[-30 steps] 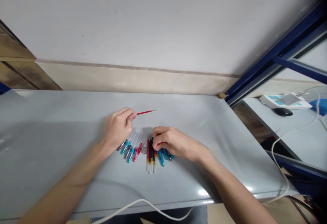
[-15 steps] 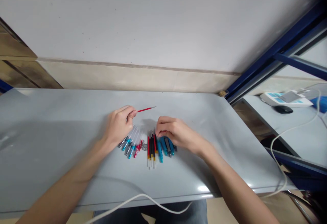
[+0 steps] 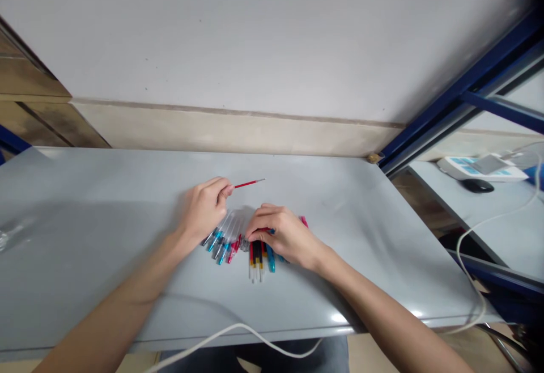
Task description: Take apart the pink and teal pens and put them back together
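The left hand (image 3: 206,206) gripped a red refill (image 3: 246,184) in its fingers, the tip pointing right above the tabletop (image 3: 127,174); clear barrels (image 3: 218,242) lay fanned just beside it; the right hand (image 3: 284,237) had its fingers curled over the other refills (image 3: 256,255) and blue parts (image 3: 271,261), blocking much of both; red showed between those fingers, though whether they gripped it I could not tell; a white cable (image 3: 238,325) looped across the near edge; a mouse (image 3: 477,186) sat well apart, beyond a blue frame (image 3: 442,101).
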Motion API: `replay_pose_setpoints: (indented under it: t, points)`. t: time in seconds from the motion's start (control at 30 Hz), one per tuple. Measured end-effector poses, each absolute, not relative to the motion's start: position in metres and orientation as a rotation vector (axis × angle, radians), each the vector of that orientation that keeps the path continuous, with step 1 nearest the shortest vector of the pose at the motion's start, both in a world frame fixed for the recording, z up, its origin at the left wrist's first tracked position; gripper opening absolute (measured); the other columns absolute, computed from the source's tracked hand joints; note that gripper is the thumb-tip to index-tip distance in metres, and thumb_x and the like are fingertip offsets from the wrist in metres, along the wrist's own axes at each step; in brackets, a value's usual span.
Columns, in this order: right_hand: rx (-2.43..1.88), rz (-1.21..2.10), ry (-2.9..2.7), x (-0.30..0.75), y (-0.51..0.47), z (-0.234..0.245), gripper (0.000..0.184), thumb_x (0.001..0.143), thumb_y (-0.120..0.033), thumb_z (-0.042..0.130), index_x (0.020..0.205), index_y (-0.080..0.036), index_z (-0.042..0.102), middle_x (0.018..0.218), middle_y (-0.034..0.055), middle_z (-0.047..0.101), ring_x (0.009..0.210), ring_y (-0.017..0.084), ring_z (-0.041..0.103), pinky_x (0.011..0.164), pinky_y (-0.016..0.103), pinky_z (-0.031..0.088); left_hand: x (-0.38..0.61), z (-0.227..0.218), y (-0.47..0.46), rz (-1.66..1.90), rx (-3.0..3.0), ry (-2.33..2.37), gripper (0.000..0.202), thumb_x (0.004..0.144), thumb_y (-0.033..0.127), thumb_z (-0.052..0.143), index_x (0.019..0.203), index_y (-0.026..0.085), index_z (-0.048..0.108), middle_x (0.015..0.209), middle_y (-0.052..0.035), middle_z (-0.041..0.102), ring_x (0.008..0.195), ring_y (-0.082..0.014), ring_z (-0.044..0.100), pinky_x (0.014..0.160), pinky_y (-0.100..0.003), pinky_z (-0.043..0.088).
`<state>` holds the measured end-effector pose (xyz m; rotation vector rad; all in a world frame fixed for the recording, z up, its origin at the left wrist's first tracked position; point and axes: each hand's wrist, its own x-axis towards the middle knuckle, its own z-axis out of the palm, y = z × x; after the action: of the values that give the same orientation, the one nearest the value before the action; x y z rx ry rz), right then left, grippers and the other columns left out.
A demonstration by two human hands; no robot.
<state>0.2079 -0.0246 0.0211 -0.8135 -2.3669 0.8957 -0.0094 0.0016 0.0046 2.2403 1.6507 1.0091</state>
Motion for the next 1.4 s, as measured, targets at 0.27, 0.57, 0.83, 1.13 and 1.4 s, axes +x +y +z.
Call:
replay_pose_setpoints:
  t: [0.27,0.57,0.83,1.13,1.4]
  points:
    - [-0.838,0.839,-2.483,0.203,-0.03,0.014,0.025,0.095,-0.005,0.058,0.084,-0.021,0.074,0.091,0.0015,0.072,0.089,0.018,0.059,0.078,0.027,0.045,-0.009,0.004,0.001,1.013,2.248,1.653,0.023,0.095,0.016,0.045,0.079,0.021,0.061,0.08,0.0016,0.067,0.069,-0.0138,0.055,0.065,-0.026,0.036]
    - [-1.111,0.698,-2.358,0.224,-0.019,0.032,0.014,0.098,-0.016,0.058,0.099,-0.021,0.071,0.101,0.0052,0.066,0.093,0.018,0.06,0.081,0.028,0.044,-0.01,0.004,0.001,0.991,2.266,1.668,0.023,0.096,0.017,0.046,0.081,0.021,0.063,0.081,0.0012,0.068,0.071,-0.0145,0.056,0.065,-0.027,0.035]
    - [-2.061,0.502,-2.27,0.28,-0.009,0.061,0.014,0.092,-0.018,0.05,0.086,-0.02,0.063,0.076,0.0051,0.063,0.069,0.019,0.054,0.059,0.03,0.031,-0.011,0.004,0.001,0.96,2.284,1.685,0.022,0.097,0.021,0.047,0.083,0.021,0.064,0.082,0.0004,0.07,0.07,-0.0154,0.057,0.064,-0.028,0.035]
    - [-1.896,0.768,-2.205,0.273,-0.013,0.056,0.016,0.094,-0.021,0.044,0.085,-0.02,0.057,0.072,0.0025,0.062,0.05,0.011,0.048,0.052,0.028,0.032,-0.01,0.005,0.001,0.948,2.264,1.671,0.023,0.097,0.022,0.047,0.081,0.021,0.062,0.079,0.0004,0.067,0.068,-0.0151,0.055,0.064,-0.028,0.036]
    - [-1.65,0.746,-2.043,0.259,-0.012,0.051,0.02,0.094,-0.021,0.052,0.078,-0.019,0.063,0.065,0.0024,0.063,0.054,0.013,0.053,0.053,0.028,0.036,-0.008,0.008,-0.001,1.058,2.257,1.524,0.024,0.1,0.022,0.045,0.079,0.02,0.058,0.075,0.0002,0.062,0.066,-0.014,0.051,0.065,-0.027,0.039]
